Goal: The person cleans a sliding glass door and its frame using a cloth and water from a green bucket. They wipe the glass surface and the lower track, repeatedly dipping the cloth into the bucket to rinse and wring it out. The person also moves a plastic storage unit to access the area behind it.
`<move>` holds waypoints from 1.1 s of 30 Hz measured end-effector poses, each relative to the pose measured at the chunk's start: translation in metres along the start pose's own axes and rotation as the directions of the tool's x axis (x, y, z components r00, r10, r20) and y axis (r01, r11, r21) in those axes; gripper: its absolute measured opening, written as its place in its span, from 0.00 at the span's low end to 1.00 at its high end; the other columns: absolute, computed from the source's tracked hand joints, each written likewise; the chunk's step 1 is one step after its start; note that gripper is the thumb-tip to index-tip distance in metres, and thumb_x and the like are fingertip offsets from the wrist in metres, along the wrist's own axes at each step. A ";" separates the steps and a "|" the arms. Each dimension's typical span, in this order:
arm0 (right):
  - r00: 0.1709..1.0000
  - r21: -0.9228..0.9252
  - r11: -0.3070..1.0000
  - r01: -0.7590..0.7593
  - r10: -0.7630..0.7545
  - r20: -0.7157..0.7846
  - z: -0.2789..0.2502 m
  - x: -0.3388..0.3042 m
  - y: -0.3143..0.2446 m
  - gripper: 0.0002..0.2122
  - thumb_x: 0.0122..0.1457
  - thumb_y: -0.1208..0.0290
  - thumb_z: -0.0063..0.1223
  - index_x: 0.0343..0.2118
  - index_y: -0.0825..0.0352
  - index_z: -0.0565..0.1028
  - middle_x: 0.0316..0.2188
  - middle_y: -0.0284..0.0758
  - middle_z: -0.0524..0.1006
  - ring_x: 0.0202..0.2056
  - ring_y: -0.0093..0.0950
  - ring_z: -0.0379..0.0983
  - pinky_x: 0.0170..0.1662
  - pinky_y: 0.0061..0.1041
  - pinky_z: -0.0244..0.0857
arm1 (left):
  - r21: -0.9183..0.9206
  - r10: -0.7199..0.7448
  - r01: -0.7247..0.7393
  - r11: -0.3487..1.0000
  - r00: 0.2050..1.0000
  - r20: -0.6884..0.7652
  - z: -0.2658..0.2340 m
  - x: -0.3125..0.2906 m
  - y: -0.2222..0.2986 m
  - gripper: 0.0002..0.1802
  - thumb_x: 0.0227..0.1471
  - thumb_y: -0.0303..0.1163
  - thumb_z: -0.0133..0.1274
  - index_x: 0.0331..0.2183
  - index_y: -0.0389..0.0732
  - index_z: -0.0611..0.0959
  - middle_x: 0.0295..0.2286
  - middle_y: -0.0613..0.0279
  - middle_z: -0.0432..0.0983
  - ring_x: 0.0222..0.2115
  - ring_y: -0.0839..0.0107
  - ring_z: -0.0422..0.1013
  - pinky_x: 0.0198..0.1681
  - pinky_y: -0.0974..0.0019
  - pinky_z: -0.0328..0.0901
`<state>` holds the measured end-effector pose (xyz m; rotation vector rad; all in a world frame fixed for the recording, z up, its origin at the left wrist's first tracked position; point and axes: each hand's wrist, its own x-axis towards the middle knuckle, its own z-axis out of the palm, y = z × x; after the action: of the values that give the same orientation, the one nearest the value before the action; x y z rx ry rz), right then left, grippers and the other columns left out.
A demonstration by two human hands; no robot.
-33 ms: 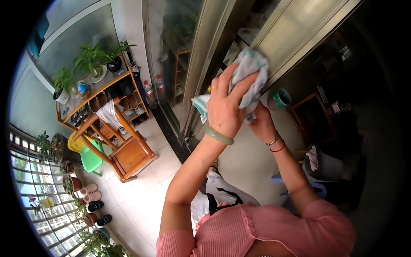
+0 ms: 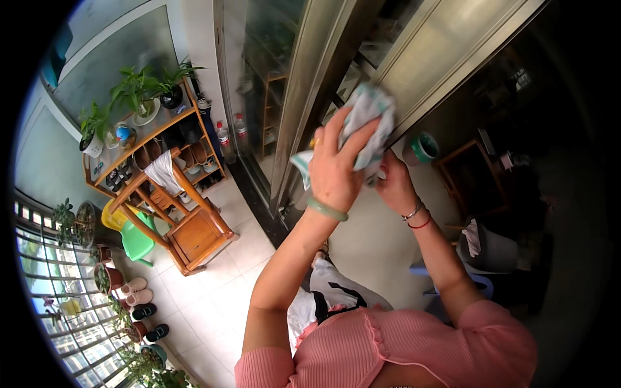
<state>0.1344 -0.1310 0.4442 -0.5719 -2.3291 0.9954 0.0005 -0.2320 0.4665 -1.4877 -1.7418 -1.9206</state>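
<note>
My left hand [image 2: 336, 165] is closed on a white cloth [image 2: 374, 123] with teal and grey markings, its fingers spread over the bunched fabric. The cloth lies against the bronze-coloured metal frame of a glass sliding door [image 2: 317, 77], and its outline is partly blurred. A green bangle sits on my left wrist. Just below the cloth, my right hand [image 2: 396, 184] is curled near the door's edge; its fingertips are partly hidden, and what they grip cannot be made out.
On the left stand a wooden chair [image 2: 194, 239] with a white cloth over it, a shoe rack [image 2: 162, 132] topped with plants, and a green stool [image 2: 138, 239]. Potted plants and shoes line the barred window. To the right are a green-patterned bin [image 2: 422, 149] and a grey bucket [image 2: 491, 249].
My left hand and the cloth have shifted slightly down and to the left along the door frame. My right hand has stayed nearly in place.
</note>
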 end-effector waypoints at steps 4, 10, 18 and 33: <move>0.999 0.098 0.995 -0.030 0.027 0.036 0.006 0.006 0.000 0.22 0.51 0.86 0.52 0.50 0.73 0.63 0.44 0.39 0.72 0.46 0.27 0.71 0.49 0.26 0.65 | 0.017 -0.212 0.212 0.977 0.977 -0.006 0.017 -0.076 -0.061 0.34 0.33 0.11 0.50 0.45 0.51 0.79 0.50 0.51 0.64 0.49 0.49 0.63 0.50 0.58 0.61; 0.996 0.266 0.961 -0.076 0.062 0.059 0.007 0.005 -0.001 0.23 0.56 0.78 0.49 0.56 0.72 0.59 0.45 0.36 0.71 0.46 0.23 0.68 0.51 0.23 0.61 | 0.021 -0.243 0.243 0.970 0.970 -0.002 0.021 -0.115 -0.085 0.30 0.35 0.14 0.52 0.44 0.49 0.80 0.48 0.52 0.67 0.47 0.51 0.65 0.49 0.60 0.60; 0.995 0.222 0.972 -0.082 0.093 -0.043 0.003 -0.010 0.008 0.30 0.66 0.50 0.26 0.60 0.73 0.55 0.57 0.40 0.62 0.57 0.29 0.57 0.58 0.27 0.50 | -0.030 0.175 -0.182 0.983 0.970 -0.171 0.016 -0.009 -0.014 0.33 0.25 0.21 0.61 0.41 0.54 0.82 0.46 0.59 0.69 0.35 0.57 0.67 0.37 0.62 0.65; 0.971 0.865 0.491 -0.099 0.236 -0.023 0.039 -0.011 0.026 0.39 0.58 0.36 0.29 0.59 0.69 0.55 0.56 0.34 0.60 0.57 0.28 0.53 0.60 0.28 0.43 | -0.166 -0.623 0.602 0.781 0.770 -0.140 0.069 -0.227 -0.161 0.20 0.45 0.19 0.51 0.42 0.46 0.81 0.45 0.51 0.70 0.44 0.51 0.69 0.47 0.60 0.64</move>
<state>0.1229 -0.1411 0.3980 -0.4100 -1.3440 1.9507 0.0422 -0.2338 0.1829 -0.7472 -2.2488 -2.3866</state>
